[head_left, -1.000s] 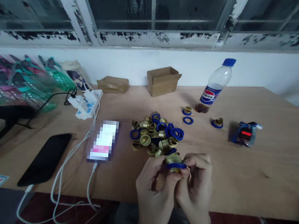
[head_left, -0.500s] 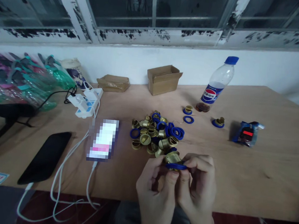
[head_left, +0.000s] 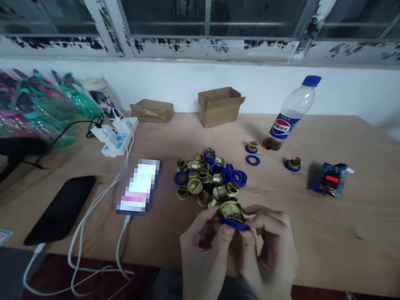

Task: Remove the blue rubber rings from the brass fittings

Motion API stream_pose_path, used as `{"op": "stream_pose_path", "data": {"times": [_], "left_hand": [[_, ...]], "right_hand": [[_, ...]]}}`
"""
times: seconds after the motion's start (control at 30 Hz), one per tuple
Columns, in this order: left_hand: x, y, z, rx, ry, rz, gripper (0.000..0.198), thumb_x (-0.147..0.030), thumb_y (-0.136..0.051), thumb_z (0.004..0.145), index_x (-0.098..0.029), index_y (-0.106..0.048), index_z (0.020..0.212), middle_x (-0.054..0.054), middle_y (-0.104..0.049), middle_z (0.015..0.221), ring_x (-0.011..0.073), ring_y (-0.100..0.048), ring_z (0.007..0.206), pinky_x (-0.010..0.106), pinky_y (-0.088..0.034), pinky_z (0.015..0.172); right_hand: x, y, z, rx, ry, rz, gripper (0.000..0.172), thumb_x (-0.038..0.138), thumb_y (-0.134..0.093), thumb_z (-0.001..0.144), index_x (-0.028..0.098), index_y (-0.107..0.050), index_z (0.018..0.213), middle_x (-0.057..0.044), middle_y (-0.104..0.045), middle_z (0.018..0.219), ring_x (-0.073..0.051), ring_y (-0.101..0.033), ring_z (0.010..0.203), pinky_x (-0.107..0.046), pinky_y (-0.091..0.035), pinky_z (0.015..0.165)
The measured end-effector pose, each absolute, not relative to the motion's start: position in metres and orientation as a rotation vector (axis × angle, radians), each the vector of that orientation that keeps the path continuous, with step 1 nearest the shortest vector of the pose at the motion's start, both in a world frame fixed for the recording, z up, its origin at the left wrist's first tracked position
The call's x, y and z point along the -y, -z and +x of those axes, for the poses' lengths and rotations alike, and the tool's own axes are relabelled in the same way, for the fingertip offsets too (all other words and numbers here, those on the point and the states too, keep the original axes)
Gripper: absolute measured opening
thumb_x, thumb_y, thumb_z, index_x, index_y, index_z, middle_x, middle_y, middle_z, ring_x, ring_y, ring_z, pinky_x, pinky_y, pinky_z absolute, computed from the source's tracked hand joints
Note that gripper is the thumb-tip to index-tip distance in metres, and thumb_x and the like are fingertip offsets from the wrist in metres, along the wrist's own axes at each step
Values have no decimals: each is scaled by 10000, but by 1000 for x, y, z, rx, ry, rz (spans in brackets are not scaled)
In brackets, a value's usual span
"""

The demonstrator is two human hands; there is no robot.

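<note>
Between my two hands, near the table's front edge, is a brass fitting (head_left: 230, 210) with a blue ring (head_left: 234, 224) around its lower side. My left hand (head_left: 205, 251) pinches it from the left, thumb against the ring. From the right, my right hand (head_left: 270, 249) grips the same fitting and ring with thumb and fingers. Just beyond lies a pile of loose brass fittings (head_left: 194, 186) mixed with blue rings (head_left: 237, 177). Farther back, one fitting sits in a ring (head_left: 252, 147), with a single blue ring (head_left: 253, 160) close by. Another ringed fitting (head_left: 293, 164) stands to the right.
A cola bottle (head_left: 289, 113) stands behind the pile, and a small blue packet (head_left: 329, 179) lies at right. Against the wall are an open cardboard box (head_left: 219, 109) and a flat package (head_left: 152, 111). Two phones, a black one (head_left: 60, 210), cables and a power strip (head_left: 117, 140) occupy the left.
My hands have spread slightly apart at the wrists, and the brass fitting has tilted so that more of its top opening shows. The pile and the other things have stayed put.
</note>
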State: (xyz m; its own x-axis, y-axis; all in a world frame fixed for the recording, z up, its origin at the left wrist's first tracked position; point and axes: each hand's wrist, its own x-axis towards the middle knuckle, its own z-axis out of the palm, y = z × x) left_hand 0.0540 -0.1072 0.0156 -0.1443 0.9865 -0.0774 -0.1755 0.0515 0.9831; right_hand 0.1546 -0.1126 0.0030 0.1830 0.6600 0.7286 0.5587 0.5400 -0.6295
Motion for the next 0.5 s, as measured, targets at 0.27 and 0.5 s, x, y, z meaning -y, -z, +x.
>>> {"op": "stream_pose_path", "data": {"times": [0.27,0.5], "left_hand": [[101,-20,47,-1046,-1214,932,173,-306,-709,763,-163,-730,859,17,-705,702,114,-647,672,167,-522,653],[96,-22,45,-972,-1166,708,239,-345,-721,739,-121,-723,823,54,-699,737,144,-641,643,224,-540,575]], "right_hand": [[108,-3,156,1489,33,-1139,140,67,-524,849,178,-506,932,-12,-520,898,-131,-560,874,-273,-457,726],[112,-4,159,1537,-66,-1094,176,42,-544,837,180,-572,942,-29,-558,913,-167,-580,916,-315,-483,760]]}}
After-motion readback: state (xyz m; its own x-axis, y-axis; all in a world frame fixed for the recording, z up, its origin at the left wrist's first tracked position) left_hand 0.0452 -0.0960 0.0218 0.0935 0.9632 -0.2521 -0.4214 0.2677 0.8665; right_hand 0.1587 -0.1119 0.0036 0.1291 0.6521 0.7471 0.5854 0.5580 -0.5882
